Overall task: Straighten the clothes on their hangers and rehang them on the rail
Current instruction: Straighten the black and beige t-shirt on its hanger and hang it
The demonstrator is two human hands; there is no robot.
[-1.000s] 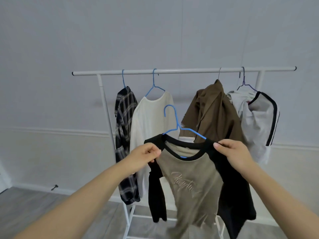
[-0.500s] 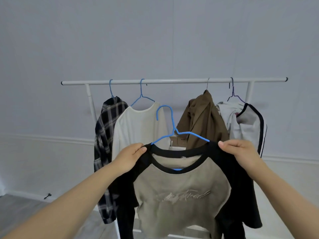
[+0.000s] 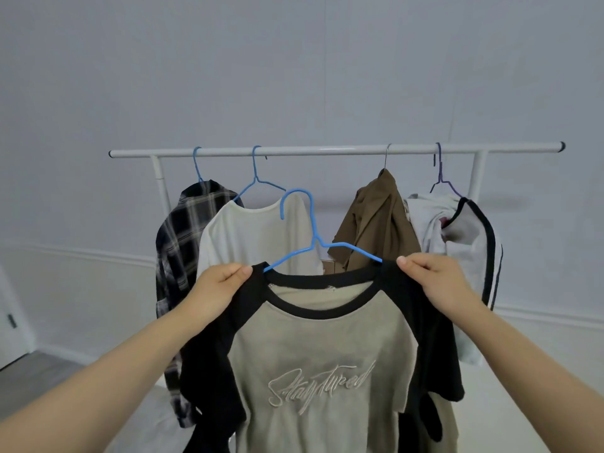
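Observation:
A beige T-shirt with black raglan sleeves (image 3: 320,364) hangs on a blue hanger (image 3: 310,237), held up in front of the white rail (image 3: 327,151). My left hand (image 3: 219,289) pinches its left shoulder and my right hand (image 3: 434,279) pinches its right shoulder. The hanger's hook is free, below the rail, in front of the gap between the cream shirt (image 3: 251,243) and the brown shirt (image 3: 376,223). The T-shirt's front faces me, spread flat.
On the rail hang a plaid shirt (image 3: 186,237) at the left, the cream shirt, the bunched brown shirt, and a crumpled grey-and-white garment with black trim (image 3: 464,243) at the right. White uprights (image 3: 160,184) carry the rail. A pale wall stands behind.
The T-shirt has been raised and spread wider between my hands, its front now flat with the lettering level. The rail sits lower in view.

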